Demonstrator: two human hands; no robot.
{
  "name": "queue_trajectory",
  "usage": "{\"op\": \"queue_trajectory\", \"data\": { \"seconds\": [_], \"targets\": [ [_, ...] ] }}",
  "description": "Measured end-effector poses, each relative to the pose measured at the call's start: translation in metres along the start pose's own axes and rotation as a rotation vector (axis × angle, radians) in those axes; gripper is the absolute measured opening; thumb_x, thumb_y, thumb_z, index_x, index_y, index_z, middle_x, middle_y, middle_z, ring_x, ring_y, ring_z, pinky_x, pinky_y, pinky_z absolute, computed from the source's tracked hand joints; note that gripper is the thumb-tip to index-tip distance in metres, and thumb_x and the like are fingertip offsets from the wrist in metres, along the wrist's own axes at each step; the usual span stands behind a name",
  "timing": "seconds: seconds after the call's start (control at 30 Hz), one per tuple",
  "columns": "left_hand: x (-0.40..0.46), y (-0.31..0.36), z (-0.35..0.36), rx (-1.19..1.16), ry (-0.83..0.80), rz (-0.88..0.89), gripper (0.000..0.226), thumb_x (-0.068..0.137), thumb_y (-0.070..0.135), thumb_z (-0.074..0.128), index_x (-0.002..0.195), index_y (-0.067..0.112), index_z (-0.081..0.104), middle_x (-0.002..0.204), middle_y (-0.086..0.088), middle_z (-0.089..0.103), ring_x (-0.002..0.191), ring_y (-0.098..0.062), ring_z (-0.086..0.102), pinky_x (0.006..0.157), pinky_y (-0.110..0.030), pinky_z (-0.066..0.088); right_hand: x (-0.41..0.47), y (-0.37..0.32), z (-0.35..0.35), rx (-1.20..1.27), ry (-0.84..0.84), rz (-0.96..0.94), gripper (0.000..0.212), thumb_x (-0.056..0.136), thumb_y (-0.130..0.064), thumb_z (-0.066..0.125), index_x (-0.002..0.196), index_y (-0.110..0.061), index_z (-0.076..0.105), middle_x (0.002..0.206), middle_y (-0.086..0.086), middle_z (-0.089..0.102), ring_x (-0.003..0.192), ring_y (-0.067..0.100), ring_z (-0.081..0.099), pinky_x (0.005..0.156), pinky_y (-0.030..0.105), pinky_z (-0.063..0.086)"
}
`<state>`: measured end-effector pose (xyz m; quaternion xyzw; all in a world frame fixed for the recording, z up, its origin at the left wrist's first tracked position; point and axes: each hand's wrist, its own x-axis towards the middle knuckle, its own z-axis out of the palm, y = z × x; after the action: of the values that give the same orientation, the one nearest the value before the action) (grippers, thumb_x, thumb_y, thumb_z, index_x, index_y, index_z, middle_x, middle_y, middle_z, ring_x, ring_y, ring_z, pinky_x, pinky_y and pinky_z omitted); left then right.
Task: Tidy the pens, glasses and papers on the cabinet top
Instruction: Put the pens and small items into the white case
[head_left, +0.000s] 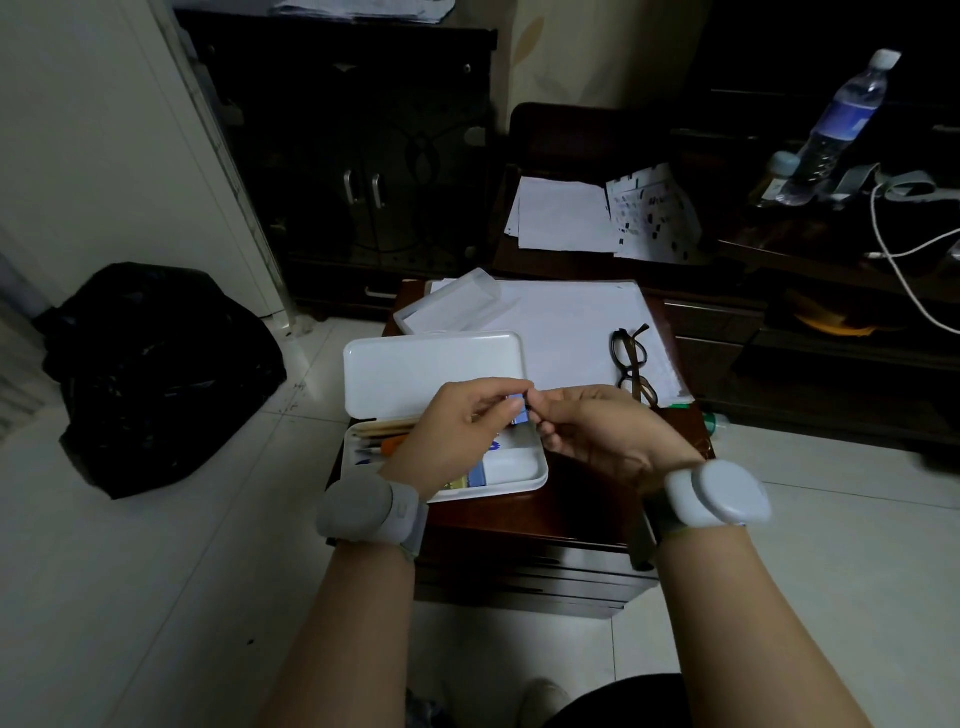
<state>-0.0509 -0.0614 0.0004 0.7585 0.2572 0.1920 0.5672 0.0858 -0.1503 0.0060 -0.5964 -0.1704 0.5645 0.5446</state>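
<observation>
Pinching a small blue item (517, 410) between them, the left hand (457, 431) and right hand (602, 431) meet fingertip to fingertip just above the open white pencil case (511, 475); what the item is stays too small to tell. Judging by the layout, the tidying is partway through: several pens and pencils (387, 434) already lie in the case's left side, with its lid (431, 371) hinged back, while the glasses (632, 364) lie unfolded on the stack of papers (566, 322), near its right edge. A clear rectangular box (449, 301) rests on the papers' far left corner. More loose sheets (563, 215) sit on a separate dark chair or stand behind, not yet squared up. The small cabinet's surface (524, 512) is crowded; the case sits close to its front and left edges, and the papers reach past its right edge, so there is little spare room for setting things down without nudging something toward a drop. Open tiled floor (208, 545) lies on both sides.
</observation>
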Motion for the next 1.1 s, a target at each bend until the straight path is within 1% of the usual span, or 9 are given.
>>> {"op": "queue_trajectory", "data": {
  "seconds": [0.07,0.13,0.27,0.37,0.57,0.7,0.8,0.9,1.1],
  "targets": [
    [-0.001,0.001,-0.001,-0.011,-0.022,0.008,0.023,0.095,0.008,0.050,0.106,0.019,0.065,0.099,0.006,0.068,0.090,0.004,0.062,0.083,-0.015,0.050,0.001,0.002,0.002,0.024,0.001,0.001,0.015,0.090,-0.015,0.060,0.077,-0.007,0.063,0.066,0.001,0.057,0.052,0.003,0.050,0.051,0.011,0.049],
    [-0.001,0.002,-0.001,-0.035,-0.021,-0.016,0.021,0.095,0.007,0.050,0.103,0.020,0.064,0.094,0.003,0.068,0.081,0.003,0.063,0.077,-0.016,0.051,0.002,0.003,0.005,-0.003,0.039,-0.031,0.017,0.090,-0.015,0.059,0.076,-0.007,0.064,0.065,0.001,0.056,0.053,0.004,0.049,0.051,0.011,0.048],
    [0.000,-0.002,0.000,-0.003,-0.004,-0.059,0.015,0.092,0.008,0.056,0.102,0.011,0.066,0.089,-0.012,0.069,0.073,-0.013,0.063,0.080,-0.036,0.053,0.005,0.006,0.011,-0.109,0.133,-0.165,0.017,0.090,-0.012,0.059,0.077,-0.005,0.067,0.062,0.004,0.059,0.055,0.013,0.045,0.059,0.021,0.043],
    [0.002,-0.006,0.000,0.034,0.006,-0.051,0.011,0.088,0.006,0.060,0.095,0.009,0.068,0.085,-0.025,0.068,0.073,-0.018,0.060,0.080,-0.043,0.053,0.003,0.006,0.015,-0.176,0.207,-0.233,0.018,0.090,-0.011,0.060,0.072,-0.008,0.065,0.064,0.007,0.061,0.052,0.013,0.049,0.056,0.021,0.045],
    [0.004,-0.009,0.000,0.097,0.098,-0.019,0.012,0.087,0.004,0.061,0.092,0.003,0.071,0.072,-0.007,0.068,0.062,-0.005,0.063,0.073,-0.030,0.056,0.002,0.005,0.019,-0.489,0.322,-0.467,0.008,0.089,-0.015,0.062,0.084,-0.009,0.064,0.070,-0.002,0.061,0.058,0.001,0.055,0.055,0.007,0.044],
    [0.004,-0.009,-0.002,0.149,0.186,0.007,0.014,0.087,0.007,0.061,0.096,0.005,0.072,0.074,-0.008,0.069,0.056,-0.001,0.061,0.068,-0.024,0.055,-0.005,0.002,0.021,-0.510,0.280,-0.575,0.009,0.083,-0.015,0.070,0.074,-0.014,0.068,0.071,0.000,0.065,0.068,0.010,0.053,0.065,0.021,0.045],
    [0.003,-0.009,-0.005,0.157,0.222,0.013,0.014,0.088,0.008,0.061,0.096,0.006,0.072,0.071,-0.006,0.068,0.056,-0.003,0.062,0.066,-0.018,0.054,-0.009,-0.001,0.021,-0.499,0.218,-0.596,0.007,0.077,-0.013,0.076,0.074,-0.008,0.072,0.067,0.010,0.066,0.063,0.011,0.048,0.064,0.024,0.042],
    [0.002,-0.008,-0.006,0.154,0.208,0.030,0.013,0.088,0.006,0.060,0.093,0.007,0.072,0.068,-0.008,0.067,0.058,-0.003,0.063,0.067,-0.019,0.054,-0.014,-0.002,0.017,-0.466,0.156,-0.573,0.013,0.074,-0.016,0.077,0.076,-0.005,0.073,0.080,0.023,0.068,0.068,0.014,0.051,0.069,0.024,0.044],
    [0.000,-0.003,-0.003,0.077,0.115,0.061,0.018,0.088,-0.002,0.055,0.097,0.005,0.068,0.088,-0.009,0.068,0.079,-0.011,0.067,0.084,-0.021,0.053,-0.005,0.000,0.014,-0.247,0.207,-0.418,0.031,0.094,-0.026,0.055,0.097,0.003,0.065,0.082,0.000,0.067,0.065,0.007,0.055,0.059,0.016,0.047]
  ]
}}
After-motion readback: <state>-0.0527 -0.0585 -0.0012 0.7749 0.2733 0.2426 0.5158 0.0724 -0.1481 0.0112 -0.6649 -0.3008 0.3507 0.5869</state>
